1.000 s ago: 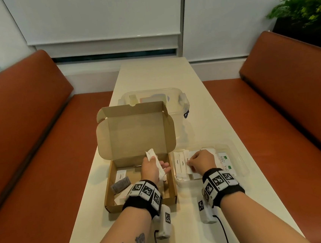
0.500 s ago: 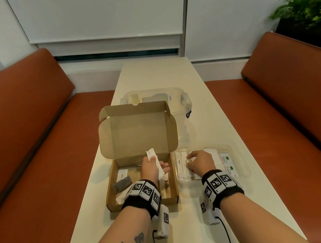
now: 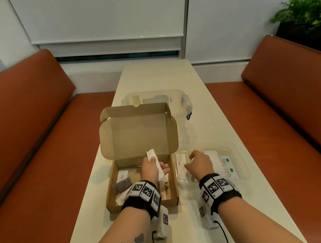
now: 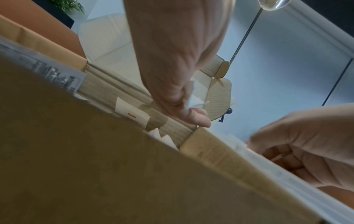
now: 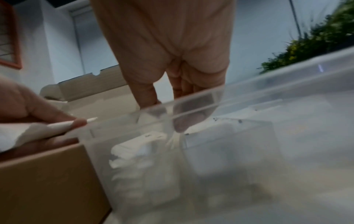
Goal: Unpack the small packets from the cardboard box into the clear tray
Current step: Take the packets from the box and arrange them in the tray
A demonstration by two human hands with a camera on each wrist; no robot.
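On the long pale table [image 3: 224, 114] sits an open cardboard box [image 3: 111, 188] with its lid [image 3: 137, 135] standing up. Right beside it, on the right, is the clear tray [image 3: 239, 160].

The left hand [image 3: 150, 169] is over the box. It pinches a few thin white packets [image 3: 152, 158] between the thumb and the fingers, and their tops stick up above the hand. The right hand [image 3: 200, 164] is over the left part of the tray, with its fingers curled down toward the white packets already lying there [image 3: 181, 166]. It may be straightening them; I cannot tell if it holds one. On the right side of the tray lie two packets with green print [image 3: 227, 166].

More packets are left in the box: a white one [image 3: 122, 175], a grey one [image 3: 122, 185], and some partly hidden under the left wrist. So the job looks about half done.

What could go wrong? The packets are thin and slippery, so one could slide out of the pinch and fall back into the box or onto the table. The right hand is in the way over the tray, so the two hands could bump. The tray looks light and could get pushed along.
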